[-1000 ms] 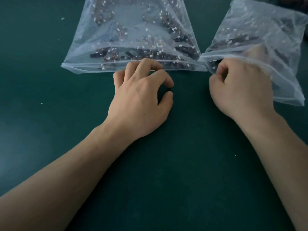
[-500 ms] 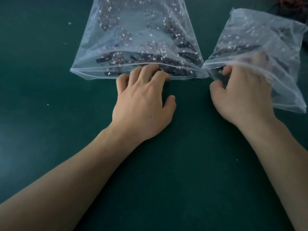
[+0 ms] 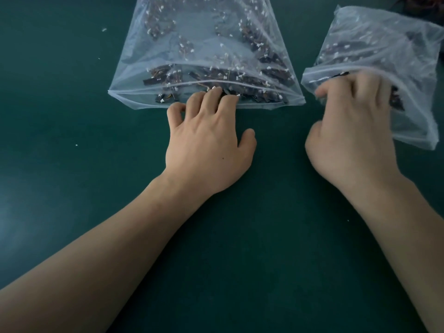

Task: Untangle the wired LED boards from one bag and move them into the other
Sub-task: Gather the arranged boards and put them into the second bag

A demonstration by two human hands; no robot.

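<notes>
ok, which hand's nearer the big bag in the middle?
Left. The left hand touches the big bag at its near edge; the right hand is off to its right, at the smaller bag.

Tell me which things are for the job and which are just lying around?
For the job: big bag, small bag, LED boards inside them, left hand, right hand.
Just lying about: white crumbs on the green table, wire tangle at the top right corner.

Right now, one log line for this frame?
left hand: fingertips in mouth of big bag, on boards | right hand: fingers inside small bag, blurred, grip unclear | both bags: on green table
</notes>
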